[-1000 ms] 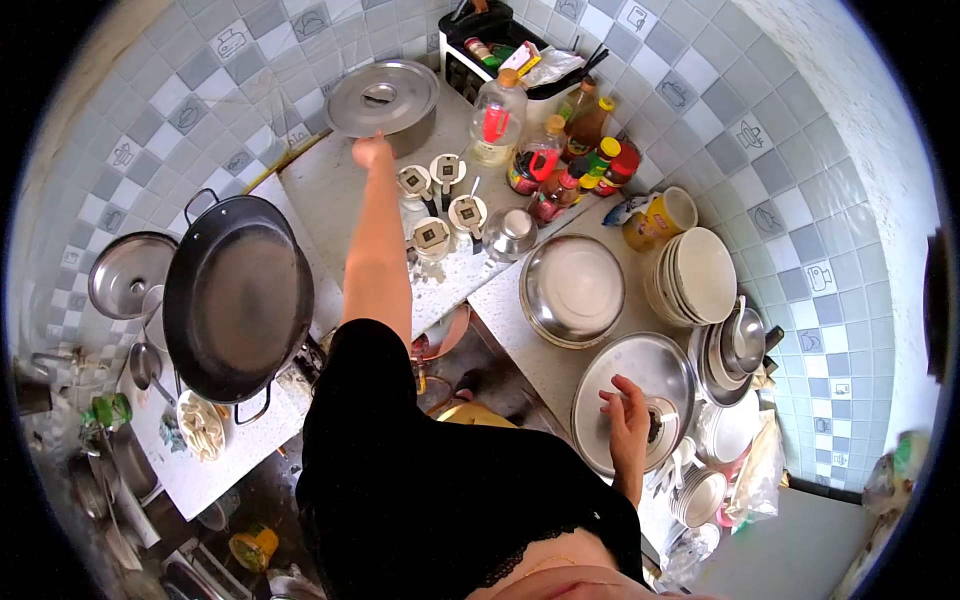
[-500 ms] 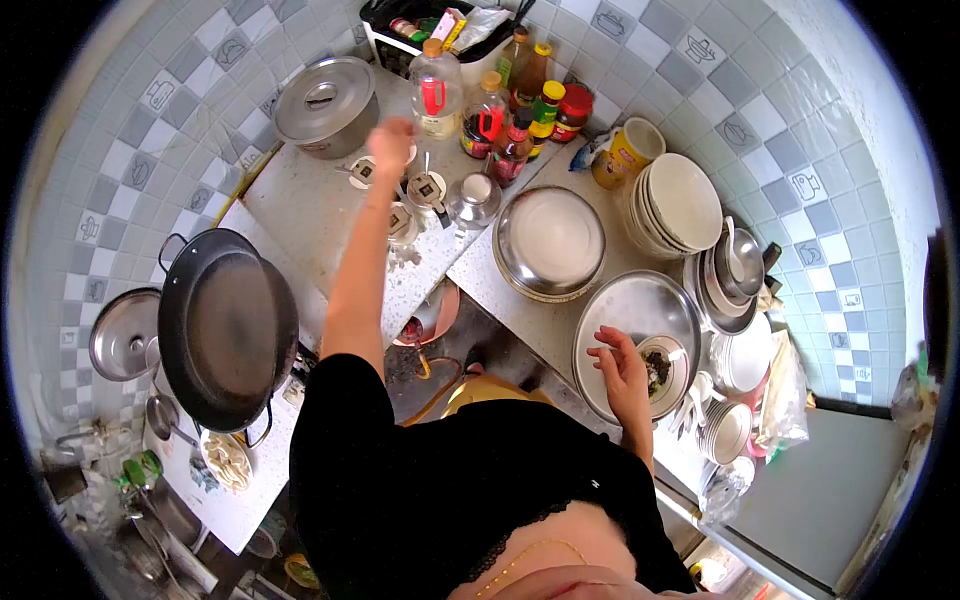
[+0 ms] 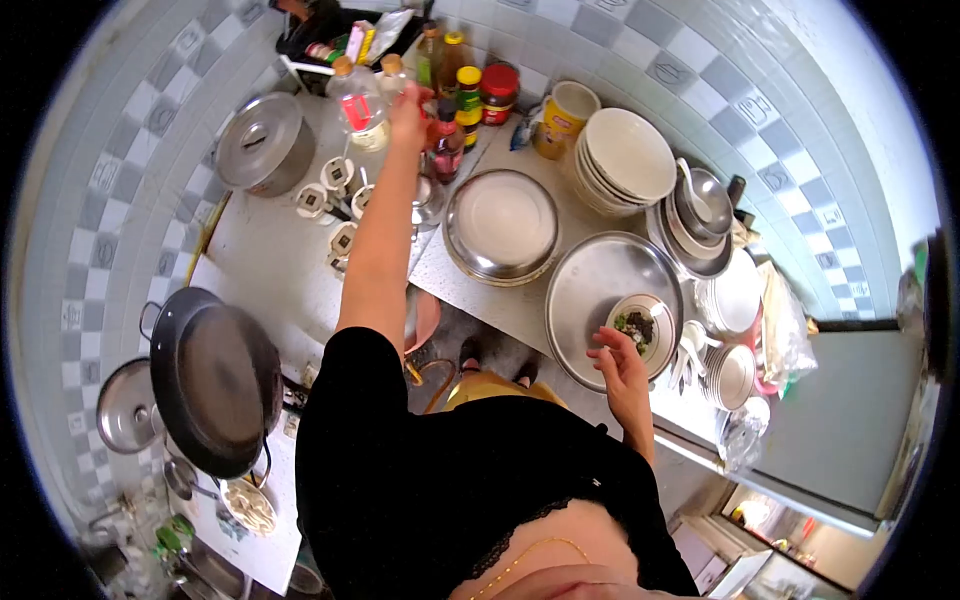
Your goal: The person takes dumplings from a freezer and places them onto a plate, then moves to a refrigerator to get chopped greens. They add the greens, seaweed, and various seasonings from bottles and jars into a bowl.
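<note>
My left hand (image 3: 408,122) reaches to the bottles at the back, against a jug with an orange cap (image 3: 392,68) and a red handle; its fingers are too unclear to tell whether they grip. Left of it stands a clear jug (image 3: 358,110), with a dark sauce bottle (image 3: 446,150) on its right. White spice containers (image 3: 342,240) stand below, beside my forearm. My right hand (image 3: 622,368) hovers empty with fingers apart, by a small bowl of chopped green and dark bits (image 3: 655,360) on a round metal tray (image 3: 585,285).
A lidded pot (image 3: 262,145) stands at the back left, a large black pan (image 3: 215,380) at the left. A covered metal basin (image 3: 502,225) is in the middle. Stacked bowls (image 3: 630,150), plates (image 3: 733,290) and spoons (image 3: 688,355) fill the right counter.
My left hand has gone from above the spice containers to the jugs and sauce bottles. The view has shifted. My right hand still hovers with fingers apart by the small bowl.
</note>
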Motion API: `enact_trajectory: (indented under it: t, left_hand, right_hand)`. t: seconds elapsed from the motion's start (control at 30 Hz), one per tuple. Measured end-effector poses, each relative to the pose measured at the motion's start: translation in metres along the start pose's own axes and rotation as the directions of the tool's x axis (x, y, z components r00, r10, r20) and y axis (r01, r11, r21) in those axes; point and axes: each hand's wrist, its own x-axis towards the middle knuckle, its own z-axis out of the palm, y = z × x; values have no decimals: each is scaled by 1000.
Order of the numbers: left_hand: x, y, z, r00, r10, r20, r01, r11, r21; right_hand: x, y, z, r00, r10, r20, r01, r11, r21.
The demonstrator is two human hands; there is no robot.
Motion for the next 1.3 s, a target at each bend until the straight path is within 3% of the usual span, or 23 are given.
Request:
enact_trajectory:
  t: [0.07,0.13,0.17,0.27,0.3,0.37,0.4,0.47,0.5,0.57,0.6,0.67,0.73,0.77,0.83,0.87,0.93,1.07,1.13,1.2,1.23,1.27,1.3]
  left_hand:
    - [-5,29,12,982,157,106,-170,977,131]
    - [-15,70,31,979,100,179,-104,994,13]
    - [-43,93,48,956,234,179,-238,971,3]
    - [-81,139,72,914,286,289,-317,946,63]
    - [-97,153,78,880,315,357,-393,904,171]
    - [-135,176,88,761,392,517,-592,746,304]
    - [-113,188,67,696,193,692,-608,671,424]
    - [-185,204,94,553,436,710,-826,397,400]
    - [-215,212,99,551,426,717,-826,398,399]
    - [-263,220,102,551,323,770,-807,-27,589]
    - [-278,212,99,549,315,774,-810,-29,586]
    - [-300,181,84,605,130,785,-728,488,481]
    - [-330,147,75,656,-57,753,-532,673,514]
    - [-348,132,72,623,-93,777,-518,695,498]
    - [-379,111,70,572,-228,788,-429,736,524]
    - [-392,105,71,547,-328,770,-354,743,568]
    - [-420,94,80,534,-373,759,-314,746,587]
    - [-439,74,85,466,-295,834,-507,684,525]
    - [-443,69,86,472,-346,811,-491,660,568]
    - [-448,70,90,537,-363,761,-542,544,641]
    - [-450,69,94,572,-351,742,-481,589,649]
    - [-449,68,94,564,-362,743,-480,588,651]
    - [-445,69,93,538,-371,757,-524,556,645]
  right_hand:
    - [-9,8,-8,1000,17,-14,-17,1000,2]
    - [-15,17,-16,1000,9,-18,-10,1000,-7]
    - [-16,19,-18,999,15,-29,-15,1000,-14]
    - [-16,20,-22,999,18,-48,-18,1000,0]
    - [-14,20,-24,998,-27,-52,27,1000,-1]
    - [-12,16,-28,994,-87,-67,89,996,28]
    - [-8,10,-31,991,-110,-79,114,992,57]
    - [-2,1,-40,982,-159,-97,163,986,33]
    - [0,-7,-45,977,-180,-110,186,982,43]
    - [5,-26,-52,973,-193,-127,202,978,58]
    - [9,-36,-55,957,-259,-133,270,960,73]
    - [17,-50,-55,937,-315,-154,331,938,97]
    - [27,-62,-52,869,-469,-161,485,871,76]
    - [31,-68,-49,870,-462,-174,480,874,77]
    - [33,-76,-46,784,-600,-161,571,798,-194]
    - [30,-78,-48,790,-588,-171,558,806,-197]
    - [24,-79,-52,864,-503,-27,427,760,-491]
    - [10,-60,-64,812,-583,-19,523,741,-420]
    - [3,-48,-72,851,-525,-10,482,789,-381]
    - [0,-34,-80,823,-554,123,564,770,-299]
    - [-2,-30,-87,826,-515,229,564,744,-360]
    - [-2,-26,-92,832,-509,219,554,751,-359]
    - [0,-24,-97,727,-621,293,684,617,-389]
